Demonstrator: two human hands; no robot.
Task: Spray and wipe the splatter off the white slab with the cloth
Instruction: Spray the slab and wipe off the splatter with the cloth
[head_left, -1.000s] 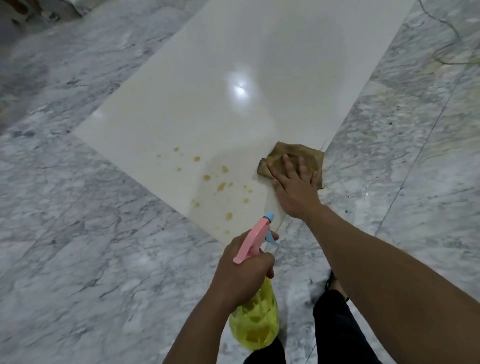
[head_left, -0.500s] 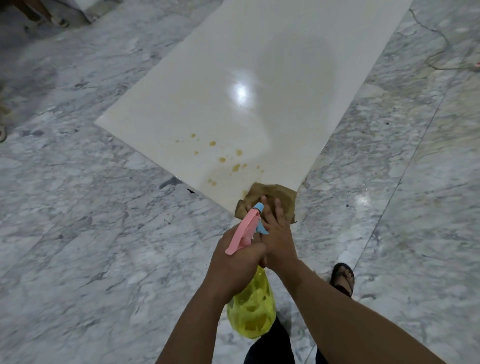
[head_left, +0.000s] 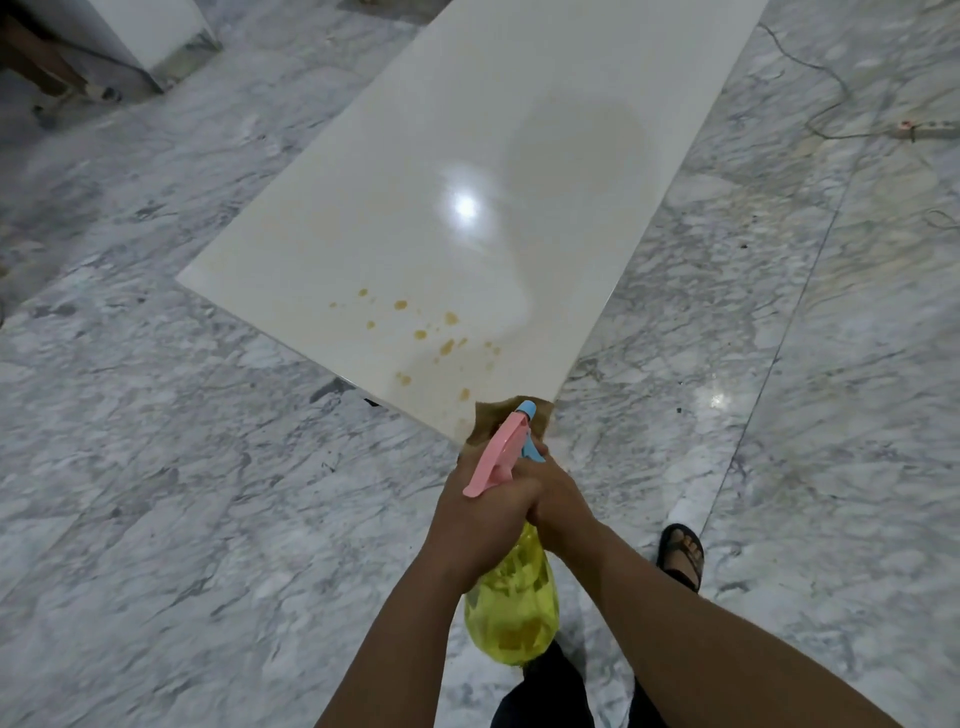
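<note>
A long white slab (head_left: 415, 182) lies on the marble floor, with orange-brown splatter (head_left: 436, 338) near its close corner. My left hand (head_left: 478, 525) grips a spray bottle (head_left: 511, 608) with a yellow body and a pink trigger head, nozzle aimed at the slab. My right hand (head_left: 558, 499) sits just behind the bottle's head and holds a brown cloth (head_left: 485, 426), which hangs over the slab's near corner. Most of the cloth is hidden by the bottle and my hands.
Grey-veined marble floor (head_left: 208, 519) surrounds the slab. My sandalled foot (head_left: 680, 556) stands to the right of my arms. A cable and power strip (head_left: 924, 130) lie at the far right. A white block (head_left: 150, 36) stands at the far left.
My right hand has dragged the cloth from the slab's right side back to the near corner, beside the bottle. The view has pulled back, so more of the slab shows.
</note>
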